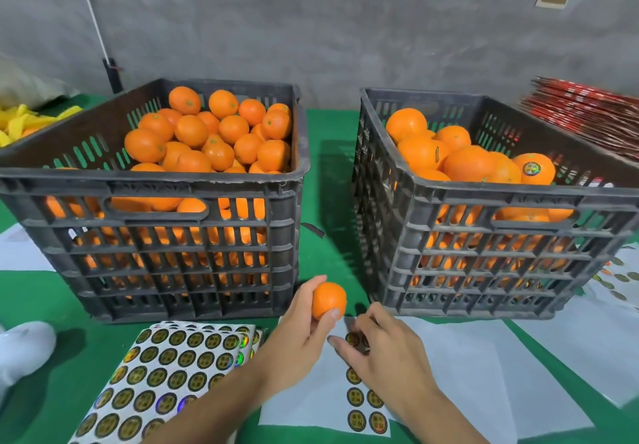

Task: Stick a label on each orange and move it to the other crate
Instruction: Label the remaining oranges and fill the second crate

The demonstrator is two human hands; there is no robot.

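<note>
Left hand [304, 336] grips the small round orange [329, 300] beside the right hand [383, 350], whose fingers [340, 342] curl onto a gold round sticker [352, 339]. Peel cleanly from its edge, then press flat.

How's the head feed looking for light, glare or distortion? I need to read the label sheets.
Head view: light is even, with shadow on the cloth between the left crate and right crate. Wide-angle bending bows the crate rims and splays their walls. Rainbow glare spots a few stickers on the full label sheet. The left hand holding the orange is sharp.
</note>
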